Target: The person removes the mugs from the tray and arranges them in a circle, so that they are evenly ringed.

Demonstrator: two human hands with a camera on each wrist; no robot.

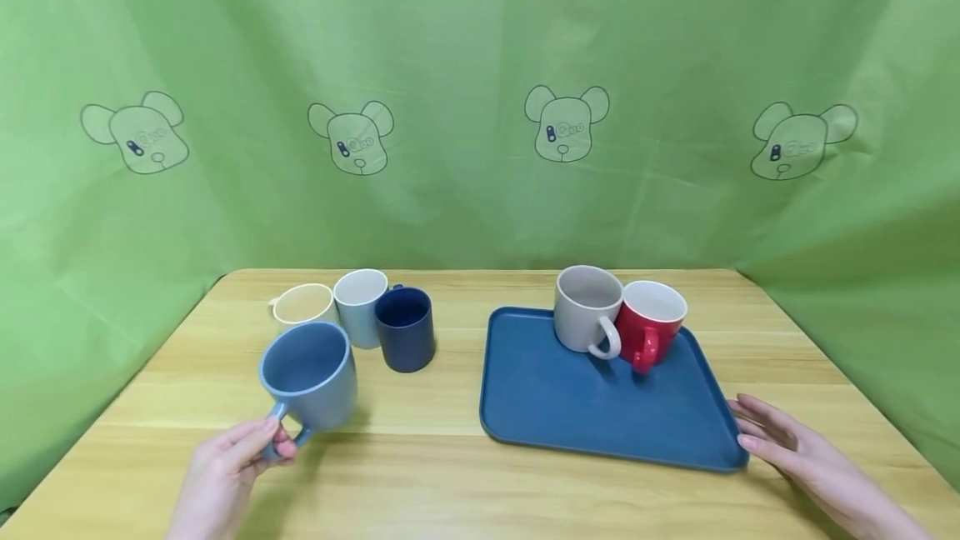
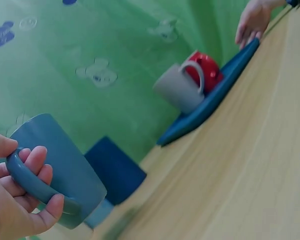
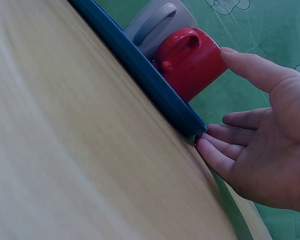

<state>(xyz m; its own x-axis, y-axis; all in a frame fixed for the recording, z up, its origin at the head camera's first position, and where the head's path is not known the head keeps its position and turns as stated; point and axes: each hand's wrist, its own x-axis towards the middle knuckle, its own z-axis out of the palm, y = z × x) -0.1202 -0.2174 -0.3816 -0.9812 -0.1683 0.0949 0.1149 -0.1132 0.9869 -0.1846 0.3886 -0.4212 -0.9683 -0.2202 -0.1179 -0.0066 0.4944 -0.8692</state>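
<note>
My left hand [image 1: 225,469] pinches the handle of a grey-blue mug [image 1: 322,390], which hangs slightly tilted above the table; in the left wrist view, fingers pass through its handle. At the right edge of a blue tray [image 1: 585,415], my right hand [image 1: 806,457] rests with loosely extended fingers against the rim. In the right wrist view the fingertips [image 3: 205,142] meet the tray's corner. A light grey mug [image 1: 577,315] and a red mug [image 1: 637,336] stand side by side toward the back of the tray, handles facing me.
Left of the tray stand a navy mug [image 1: 407,340], a pale blue mug [image 1: 358,311] and a cream mug [image 1: 300,307], the last partly hidden by the held mug. All are on a wooden table [image 1: 420,473]. A green curtain [image 1: 465,40] hangs behind it.
</note>
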